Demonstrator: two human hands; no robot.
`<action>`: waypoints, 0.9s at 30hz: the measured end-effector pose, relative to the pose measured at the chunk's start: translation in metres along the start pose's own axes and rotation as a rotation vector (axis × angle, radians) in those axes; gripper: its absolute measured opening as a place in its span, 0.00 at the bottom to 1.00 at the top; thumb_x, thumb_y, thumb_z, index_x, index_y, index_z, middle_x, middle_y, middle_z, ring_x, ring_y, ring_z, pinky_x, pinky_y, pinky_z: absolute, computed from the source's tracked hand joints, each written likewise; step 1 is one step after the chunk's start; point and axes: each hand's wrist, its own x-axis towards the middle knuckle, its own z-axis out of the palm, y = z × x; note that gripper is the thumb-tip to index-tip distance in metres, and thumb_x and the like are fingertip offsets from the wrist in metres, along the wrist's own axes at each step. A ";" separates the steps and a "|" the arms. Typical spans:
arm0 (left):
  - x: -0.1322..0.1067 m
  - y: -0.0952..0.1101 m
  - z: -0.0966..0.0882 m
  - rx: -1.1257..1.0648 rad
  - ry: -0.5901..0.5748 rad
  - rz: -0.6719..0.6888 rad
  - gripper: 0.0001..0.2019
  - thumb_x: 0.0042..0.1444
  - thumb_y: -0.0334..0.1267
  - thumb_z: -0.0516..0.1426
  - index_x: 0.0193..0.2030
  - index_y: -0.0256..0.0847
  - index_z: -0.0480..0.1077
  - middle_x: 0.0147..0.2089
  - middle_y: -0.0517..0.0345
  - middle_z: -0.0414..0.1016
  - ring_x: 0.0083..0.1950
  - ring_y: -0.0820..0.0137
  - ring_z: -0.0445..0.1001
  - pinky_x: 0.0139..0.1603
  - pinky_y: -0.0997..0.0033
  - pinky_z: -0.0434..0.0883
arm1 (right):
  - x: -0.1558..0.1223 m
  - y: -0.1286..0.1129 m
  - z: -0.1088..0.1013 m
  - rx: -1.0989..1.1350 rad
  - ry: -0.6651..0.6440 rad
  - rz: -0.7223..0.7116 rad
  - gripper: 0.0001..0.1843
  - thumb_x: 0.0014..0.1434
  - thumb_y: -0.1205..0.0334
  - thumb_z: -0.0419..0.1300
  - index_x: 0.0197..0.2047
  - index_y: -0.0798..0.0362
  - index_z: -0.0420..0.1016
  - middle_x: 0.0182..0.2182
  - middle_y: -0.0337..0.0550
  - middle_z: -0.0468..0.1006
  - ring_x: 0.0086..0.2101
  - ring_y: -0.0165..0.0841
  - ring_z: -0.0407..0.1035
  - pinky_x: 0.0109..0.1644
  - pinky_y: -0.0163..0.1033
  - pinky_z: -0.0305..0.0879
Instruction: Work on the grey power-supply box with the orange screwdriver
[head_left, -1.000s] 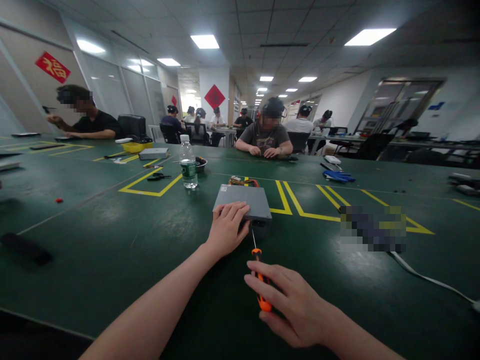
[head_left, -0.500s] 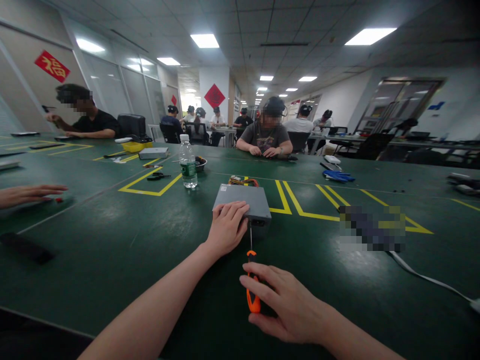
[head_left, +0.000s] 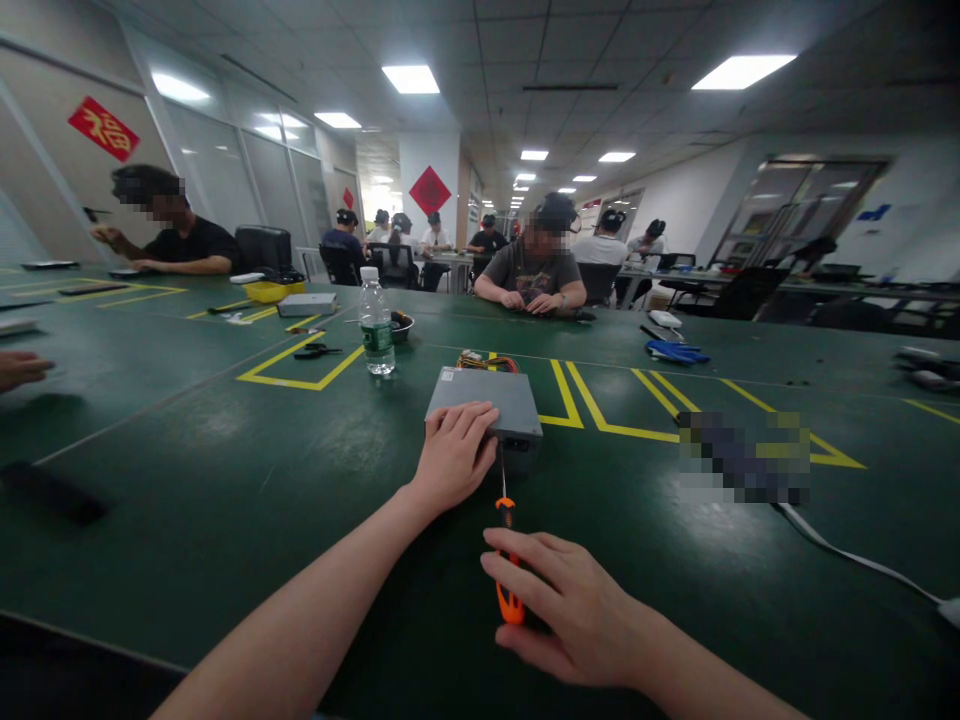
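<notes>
A grey computer power supply (head_left: 491,393) sits on the green table, its bundle of coloured wires (head_left: 487,362) at the far side. My left hand (head_left: 456,450) is laid over its near left edge, fingers on the top face and thumb at the front side, gripping it. In my right hand (head_left: 562,605) is an orange and black screwdriver (head_left: 510,600), held by the handle between fingers and thumb. The metal shaft points away from me to the front face of the power supply, near the socket. Where the tip meets it is hidden in shade.
A water bottle (head_left: 376,325) stands behind to the left, beside a small bowl (head_left: 402,326). Blue gloves (head_left: 676,352) lie at the right, and a blurred-out dark object with a white cable (head_left: 847,555) is nearer. Another person's hand (head_left: 22,370) shows at the left edge.
The screwdriver handle has turned and shifted slightly to the right in my right hand. My left hand stays on the power supply. The other person's hand at left has drawn back leftward.
</notes>
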 end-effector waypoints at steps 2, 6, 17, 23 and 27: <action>0.000 0.000 0.000 0.000 -0.002 0.000 0.16 0.58 0.38 0.49 0.53 0.45 0.63 0.55 0.55 0.67 0.56 0.65 0.62 0.55 0.59 0.54 | 0.001 -0.001 -0.002 -0.009 -0.067 0.001 0.21 0.60 0.58 0.49 0.54 0.59 0.61 0.47 0.58 0.71 0.44 0.38 0.69 0.42 0.41 0.68; 0.000 0.000 -0.001 0.002 -0.006 0.003 0.15 0.58 0.38 0.49 0.53 0.45 0.63 0.56 0.56 0.67 0.57 0.65 0.62 0.55 0.60 0.54 | 0.001 -0.002 0.003 -0.024 -0.061 -0.004 0.17 0.59 0.58 0.52 0.48 0.59 0.65 0.46 0.57 0.72 0.37 0.36 0.71 0.39 0.41 0.68; -0.001 -0.001 -0.002 -0.015 -0.027 0.001 0.16 0.57 0.38 0.50 0.53 0.44 0.62 0.57 0.56 0.66 0.58 0.65 0.61 0.56 0.60 0.53 | 0.003 -0.003 0.001 0.017 -0.089 0.035 0.20 0.59 0.56 0.51 0.52 0.58 0.62 0.46 0.56 0.72 0.42 0.38 0.69 0.41 0.42 0.67; -0.001 -0.001 -0.002 -0.026 -0.023 0.001 0.17 0.57 0.38 0.50 0.53 0.45 0.61 0.57 0.55 0.66 0.58 0.65 0.61 0.56 0.59 0.53 | 0.003 -0.003 0.010 -0.031 -0.023 0.021 0.12 0.59 0.58 0.53 0.41 0.58 0.66 0.42 0.54 0.74 0.35 0.34 0.71 0.35 0.39 0.67; -0.001 -0.001 -0.001 -0.025 -0.023 0.003 0.16 0.57 0.38 0.50 0.53 0.44 0.61 0.57 0.57 0.66 0.58 0.66 0.61 0.56 0.60 0.52 | -0.001 -0.001 0.013 -0.025 0.055 0.037 0.13 0.59 0.55 0.53 0.37 0.58 0.65 0.41 0.54 0.75 0.34 0.34 0.71 0.36 0.38 0.67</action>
